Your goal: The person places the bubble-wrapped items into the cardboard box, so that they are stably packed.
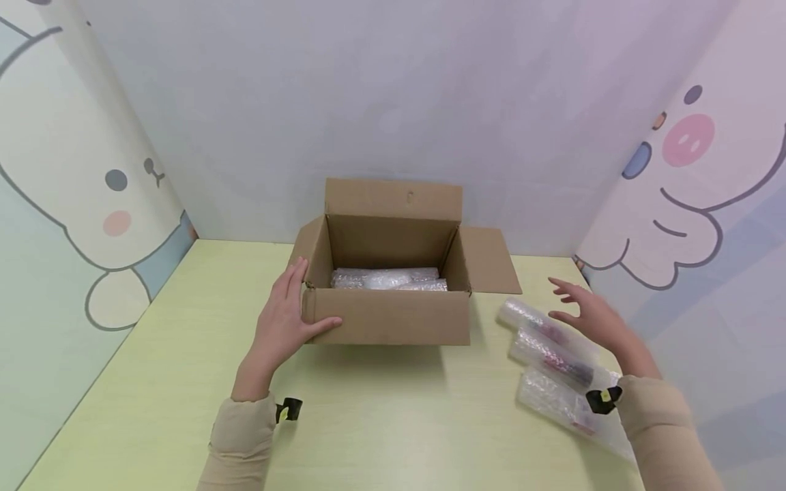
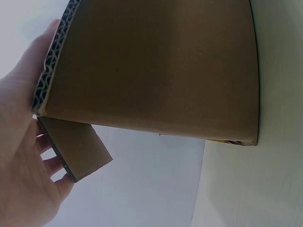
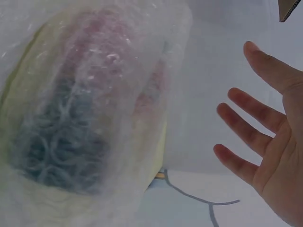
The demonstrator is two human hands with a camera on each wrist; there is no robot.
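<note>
An open cardboard box stands on the table, with several bubble-wrapped packages lying inside it. My left hand holds the box at its front left corner, thumb across the front flap and fingers along the left flap. From below, the left wrist view shows the same hand at the corrugated flap edge. To the right of the box, my right hand hovers with spread fingers and holds nothing. Under and beside it lie three bubble-wrapped rolls; one, with red and dark contents, fills much of the right wrist view.
The box's right flap sticks out toward the rolls, and its back flap stands up. Behind the pale yellow table hangs a plain light backdrop. Cartoon-printed panels flank both sides.
</note>
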